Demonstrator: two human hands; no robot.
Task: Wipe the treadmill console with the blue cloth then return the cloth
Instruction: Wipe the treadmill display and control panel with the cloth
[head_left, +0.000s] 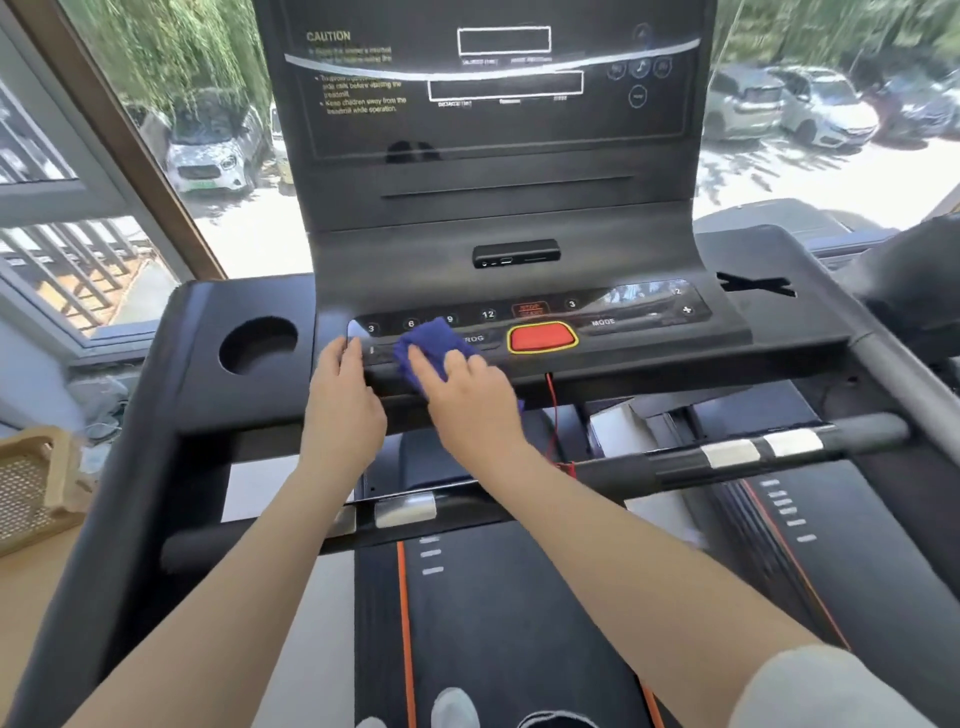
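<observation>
right hand (467, 395) presses the bunched cloth (431, 349) onto the console (623, 332) buttons to wipe; left hand (345, 395) rests flat and open, apparently steadying.

Colours I see at the treadmill console

From my remote seat I see the blue cloth (434, 345), a deep royal blue, at 9 o'clock from the red button (542, 338), which has a thin yellow outline. The console (498, 218) is matt black with white numbers and white caution text. The cup holder (258, 345) at 9 o'clock of the cloth is black too. The handlebar (649, 462) is black with silver-white bands. The belt (519, 623) is black with short white dashes and orange side stripes. A thin red cord (554, 410) hangs at 6 o'clock under the button. The basket (36, 488) is beige with a small-hole mesh pattern.
</observation>
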